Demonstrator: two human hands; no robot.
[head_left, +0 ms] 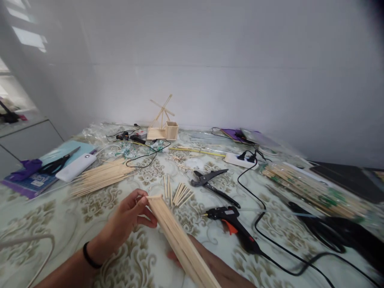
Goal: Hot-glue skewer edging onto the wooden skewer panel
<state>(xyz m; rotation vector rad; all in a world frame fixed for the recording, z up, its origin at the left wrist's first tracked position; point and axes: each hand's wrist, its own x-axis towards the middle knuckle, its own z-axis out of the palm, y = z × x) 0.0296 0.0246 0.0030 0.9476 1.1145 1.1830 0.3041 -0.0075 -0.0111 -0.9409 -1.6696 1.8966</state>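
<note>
A long, narrow piece of pale wooden sticks (180, 240) laid side by side slants up from the bottom edge, with a short crosspiece at its far end. My left hand (133, 210), a dark band on its wrist, pinches that far end at the corner. Underneath the piece, my right hand (201, 252) grips it from below; most of its fingers are hidden, with only fingertips showing on the left side. Just beyond lie short cut sticks (182, 194). To the right rests a black glue gun (232, 224) with an orange trigger, and behind it a black cutter tool (211, 182).
Long skewers (103, 176) lie at left beside a white power bank (76, 167) and scissors (60, 160). A stick windmill model (163, 124) stands by the wall. On the right are a power strip (240, 160), bagged skewers (312, 188), large scissors (309, 218) and trailing cables.
</note>
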